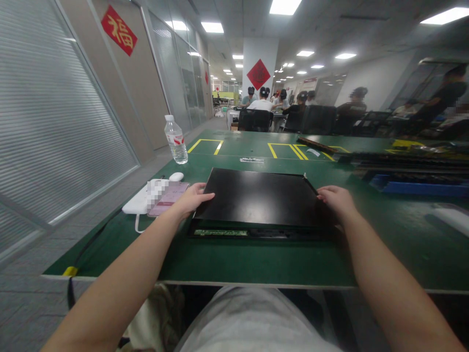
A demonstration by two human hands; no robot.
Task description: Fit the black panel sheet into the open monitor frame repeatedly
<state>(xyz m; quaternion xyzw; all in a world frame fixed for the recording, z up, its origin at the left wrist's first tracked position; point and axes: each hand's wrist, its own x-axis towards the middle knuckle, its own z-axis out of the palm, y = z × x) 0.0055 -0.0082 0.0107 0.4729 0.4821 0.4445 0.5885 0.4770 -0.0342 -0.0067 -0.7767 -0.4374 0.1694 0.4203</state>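
Note:
A flat black display panel [256, 198] lies on the green table in front of me, its surface shiny. Along its near side runs a narrow green circuit board [220, 232] in a dark frame strip. My left hand [193, 198] grips the panel's left edge, thumb on top and the other fingers beside and partly under it. At the right edge, my right hand [336, 199] is closed with its fingertips pinching the panel's border; its thumb is mostly hidden. A thin black strip shows along that border near the far right corner.
A water bottle [176, 140], a phone [168, 198], a white device [141, 198] with a cable and a white mouse-like object [176, 176] stand left. Dark strips [399, 164] and a blue tray [425, 187] are at right. People sit farther back.

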